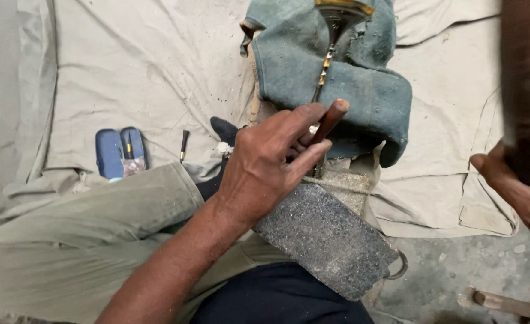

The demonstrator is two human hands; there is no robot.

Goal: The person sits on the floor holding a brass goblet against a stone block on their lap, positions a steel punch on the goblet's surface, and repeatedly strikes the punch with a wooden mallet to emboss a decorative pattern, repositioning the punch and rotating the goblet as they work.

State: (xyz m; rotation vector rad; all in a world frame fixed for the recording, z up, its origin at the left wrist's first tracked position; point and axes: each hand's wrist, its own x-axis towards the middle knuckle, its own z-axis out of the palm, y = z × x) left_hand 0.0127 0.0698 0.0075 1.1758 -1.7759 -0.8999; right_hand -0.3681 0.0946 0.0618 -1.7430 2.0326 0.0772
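My left hand (265, 162) is clenched round a reddish-brown punch (328, 122), its tip hidden down among the green cloth (361, 96) wrapped about a slender metal piece (328, 57), all over a speckled stone block (325, 240). My right hand (505, 174) is raised at the frame edge; its grip blurs, so I cannot tell. I judge a steady, upright punch matters most.

Left arm: I see it bare, reaching forward from lower left.
Left hand (265, 162): back up, fingers curled shut, pinching something slim.
Right hand (505, 174): raised at the right edge, blurred; I can't read its grip.
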